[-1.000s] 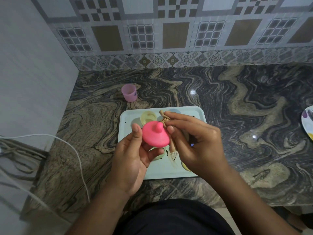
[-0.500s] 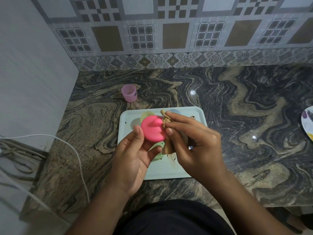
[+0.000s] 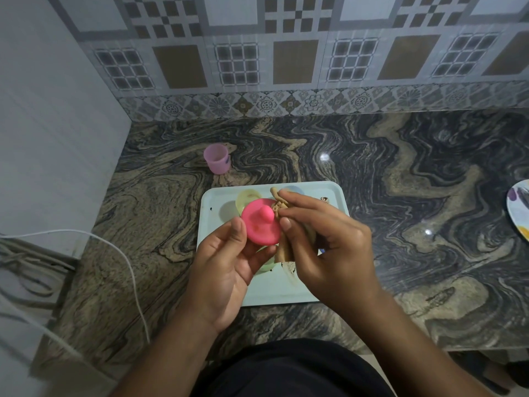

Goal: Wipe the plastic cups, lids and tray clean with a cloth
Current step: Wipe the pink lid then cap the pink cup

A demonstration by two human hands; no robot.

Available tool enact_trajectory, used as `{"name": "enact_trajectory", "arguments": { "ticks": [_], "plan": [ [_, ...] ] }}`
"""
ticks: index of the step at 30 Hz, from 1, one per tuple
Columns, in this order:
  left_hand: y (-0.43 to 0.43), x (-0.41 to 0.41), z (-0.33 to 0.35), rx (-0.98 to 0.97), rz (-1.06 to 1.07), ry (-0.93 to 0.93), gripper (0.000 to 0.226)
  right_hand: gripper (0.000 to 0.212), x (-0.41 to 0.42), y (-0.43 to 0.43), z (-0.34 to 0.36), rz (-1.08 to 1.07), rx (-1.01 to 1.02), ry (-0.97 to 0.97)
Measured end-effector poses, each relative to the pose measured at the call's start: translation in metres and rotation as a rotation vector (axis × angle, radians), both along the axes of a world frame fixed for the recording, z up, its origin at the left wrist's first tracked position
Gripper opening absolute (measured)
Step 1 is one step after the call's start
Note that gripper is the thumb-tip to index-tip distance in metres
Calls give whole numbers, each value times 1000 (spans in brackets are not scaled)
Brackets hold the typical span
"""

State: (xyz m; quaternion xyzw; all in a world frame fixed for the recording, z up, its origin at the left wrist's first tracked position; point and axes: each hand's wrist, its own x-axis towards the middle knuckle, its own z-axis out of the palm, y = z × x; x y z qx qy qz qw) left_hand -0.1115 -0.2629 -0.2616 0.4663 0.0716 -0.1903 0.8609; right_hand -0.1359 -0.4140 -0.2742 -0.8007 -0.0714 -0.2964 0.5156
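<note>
- Pink lid (image 3: 261, 222) is sitting up off the tray, knob facing the camera, gripped by the left hand (image 3: 226, 270); thumb is pressing on the lid's face at 8 o'clock, fingers are curling behind it.
- Right hand (image 3: 329, 247) is pinching a beige cloth (image 3: 283, 249) against the lid's rim at 3 o'clock; fingers are bent round the cloth, and a bunched end is poking out above them at the lid's 1 o'clock.
- A loose strip of cloth is hanging down between the two hands, toward the tray.
- Pale blue tray (image 3: 274, 290) is lying flat on the counter (image 3: 400, 181), directly under both hands.
- On the tray, a yellow piece (image 3: 246, 197) is showing at the lid's 11 o'clock, a pale blue piece (image 3: 294, 189) at 1 o'clock, and a green piece (image 3: 264, 266) at 6 o'clock; all are partly hidden, so whether cup or lid is unclear.
- Dark specks are showing on the tray near its 1 o'clock corner.
- Pink cup (image 3: 216, 158) is standing upright on the counter, off the tray at its 11 o'clock, apart from it.
- A plate (image 3: 519, 207) is cutting in at the frame's 3 o'clock edge.
- White cable (image 3: 126, 262) is trailing along the counter's 9 o'clock side.
</note>
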Motion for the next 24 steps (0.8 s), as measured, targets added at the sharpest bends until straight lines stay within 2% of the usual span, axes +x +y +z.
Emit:
{"name": "enact_trajectory", "arguments": {
  "ticks": [10,17,20,24],
  "plan": [
    [1,0,-1,-71,-41,58,24,10,12,-13,4,-42,-42,7],
    [6,6,-5,-70,-56,73,28,11,2,0,-1,57,-16,-25],
    [11,5,-9,-105,-134,87,26,11,6,-4,0,25,3,-1],
    [22,10,-14,-143,-307,106,42,14,9,-8,1,53,-5,75]
  ]
}}
